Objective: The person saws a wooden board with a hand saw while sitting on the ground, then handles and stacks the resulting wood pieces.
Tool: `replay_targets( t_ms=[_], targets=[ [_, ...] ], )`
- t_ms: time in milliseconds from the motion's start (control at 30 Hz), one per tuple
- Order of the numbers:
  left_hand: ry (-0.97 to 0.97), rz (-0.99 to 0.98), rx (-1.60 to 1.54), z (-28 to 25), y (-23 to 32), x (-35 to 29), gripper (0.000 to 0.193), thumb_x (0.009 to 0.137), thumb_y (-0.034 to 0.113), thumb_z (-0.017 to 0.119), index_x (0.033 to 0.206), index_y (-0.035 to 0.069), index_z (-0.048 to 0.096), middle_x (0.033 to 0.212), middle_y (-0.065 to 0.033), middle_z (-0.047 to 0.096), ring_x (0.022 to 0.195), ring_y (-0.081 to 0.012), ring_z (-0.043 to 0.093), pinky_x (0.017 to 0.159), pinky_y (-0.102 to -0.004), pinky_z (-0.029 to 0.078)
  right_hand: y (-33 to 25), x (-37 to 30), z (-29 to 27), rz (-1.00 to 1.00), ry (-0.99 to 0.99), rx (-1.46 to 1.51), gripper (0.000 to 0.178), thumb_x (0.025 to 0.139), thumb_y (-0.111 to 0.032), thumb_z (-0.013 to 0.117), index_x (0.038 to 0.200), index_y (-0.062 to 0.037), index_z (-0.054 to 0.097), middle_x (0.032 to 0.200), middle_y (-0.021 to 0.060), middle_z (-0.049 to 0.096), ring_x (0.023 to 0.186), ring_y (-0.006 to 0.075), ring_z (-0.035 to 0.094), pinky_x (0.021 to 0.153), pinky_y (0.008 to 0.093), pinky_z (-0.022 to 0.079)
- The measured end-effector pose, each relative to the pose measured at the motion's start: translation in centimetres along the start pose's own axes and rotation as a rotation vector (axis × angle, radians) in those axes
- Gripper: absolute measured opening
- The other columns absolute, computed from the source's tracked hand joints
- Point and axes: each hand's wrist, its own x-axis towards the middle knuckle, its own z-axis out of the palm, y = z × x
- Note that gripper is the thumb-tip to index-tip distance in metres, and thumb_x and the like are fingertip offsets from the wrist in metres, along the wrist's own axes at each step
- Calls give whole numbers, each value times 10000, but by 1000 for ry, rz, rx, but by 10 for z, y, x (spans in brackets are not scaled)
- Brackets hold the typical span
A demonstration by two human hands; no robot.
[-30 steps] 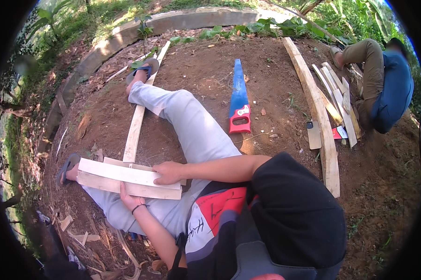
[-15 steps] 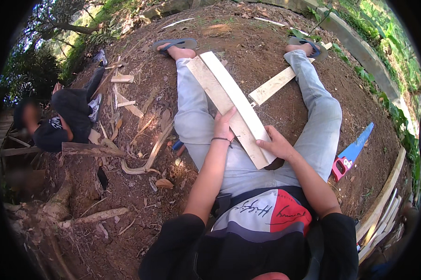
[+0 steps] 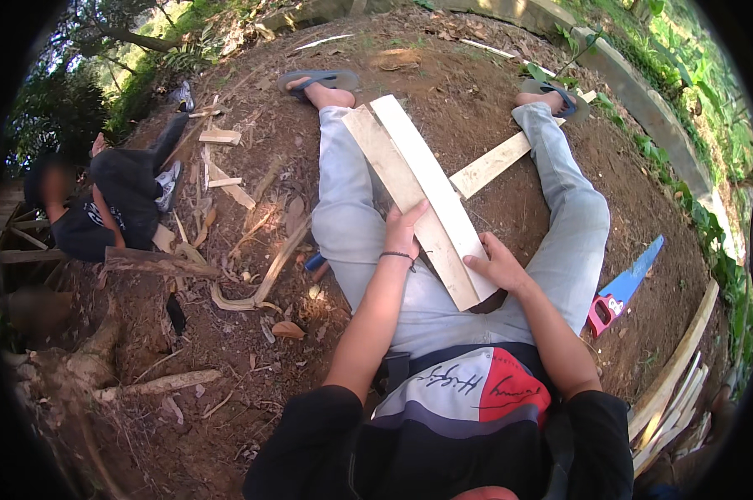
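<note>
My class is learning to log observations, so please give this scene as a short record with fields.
Left hand: gripping the tan board
Right hand: gripping the whiter board near its lower end
Board position: side by side, slanting over the lap
Handsaw: blue blade, red handle, on the soil, right
Long plank: on the soil, reaching the right foot
Other person: far left

Bare reddish-brown earth (image 3: 468, 100) is spreading all around, with dry leaf litter (image 3: 456, 27) gathering near twelve o'clock. A low grey wall (image 3: 664, 117) is curving from one to two o'clock; green vines (image 3: 689, 202) are trailing along its inner foot, and sunlit greenery (image 3: 685, 58) is growing beyond. Shadowy trees (image 3: 68, 92) are standing at ten, daylight showing through, while thick roots (image 3: 101, 354) are sprawling at eight.
</note>
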Motion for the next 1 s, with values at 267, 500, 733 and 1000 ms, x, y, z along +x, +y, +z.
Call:
replay_targets(
  t_ms=[267,500,733,1000],
  targets=[
    [5,0,17,-4,-1,3,404,847,-11,625,1231,-14,502,1159,-160,603,1032,-283,624,881,-429,540,13,5,2,-8,39,37,380,899,-304,616,1123,-6,544,991,121,623,908,179,593,820,329,465],
    [11,9,2,-4,-3,4,378,842,-17,634,1204,-9,529,1134,-150,621,1010,-275,634,865,-417,545,4,5,0,28,47,-14,393,972,-369,489,1088,-2,571,973,135,626,901,185,596,818,336,465],
    [15,0,-11,-7,-6,6,378,843,-11,639,1205,0,532,1133,-149,623,1006,-274,635,861,-415,546,11,8,2,20,88,19,424,1005,-400,395,1022,-11,562,928,128,607,868,184,576,817,337,453],
    [14,3,-19,-7,-5,4,391,848,-7,638,1220,-2,518,1138,-147,619,1010,-273,633,862,-413,545,3,5,2,50,79,13,428,1004,-410,400,1010,-14,565,912,105,602,861,170,566,809,331,451]
  ],
)
